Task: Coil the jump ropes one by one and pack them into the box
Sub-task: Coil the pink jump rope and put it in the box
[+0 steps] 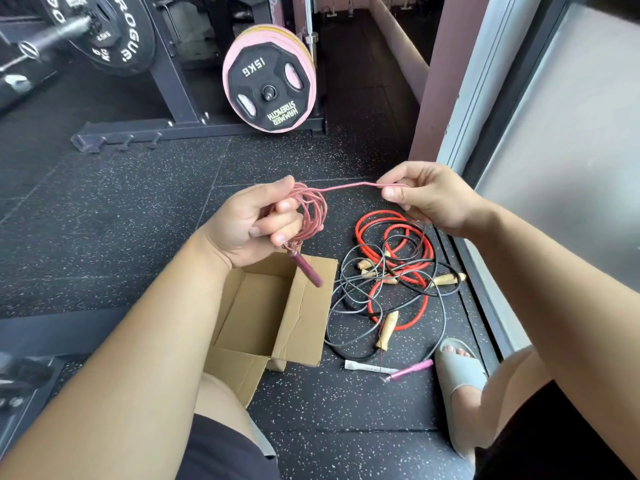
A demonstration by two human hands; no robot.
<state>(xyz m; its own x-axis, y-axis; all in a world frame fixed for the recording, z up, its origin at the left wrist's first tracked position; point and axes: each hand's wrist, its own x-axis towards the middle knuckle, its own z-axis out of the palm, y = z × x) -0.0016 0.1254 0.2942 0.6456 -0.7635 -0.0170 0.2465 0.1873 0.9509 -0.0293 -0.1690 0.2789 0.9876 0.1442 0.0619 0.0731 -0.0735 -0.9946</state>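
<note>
Pink rope (pixel 314 207): left hand (pixel 251 225) grips coils, right hand (pixel 431 199) pinches strand; one box (pixel 306 317), one red rope (pixel 377 213).

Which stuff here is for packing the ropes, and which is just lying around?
For the job:
pink rope, held by the left hand and the right hand; red rope; black rope; cardboard box.

Just lying about:
15 kg weight plate; Rogue plate; white strip; sandal.

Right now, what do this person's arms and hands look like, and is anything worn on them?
No sleeves, gloves, rings, watch or bracelets show on either arm. The left hand and right hand are bare, with short, unpainted nails.
</note>
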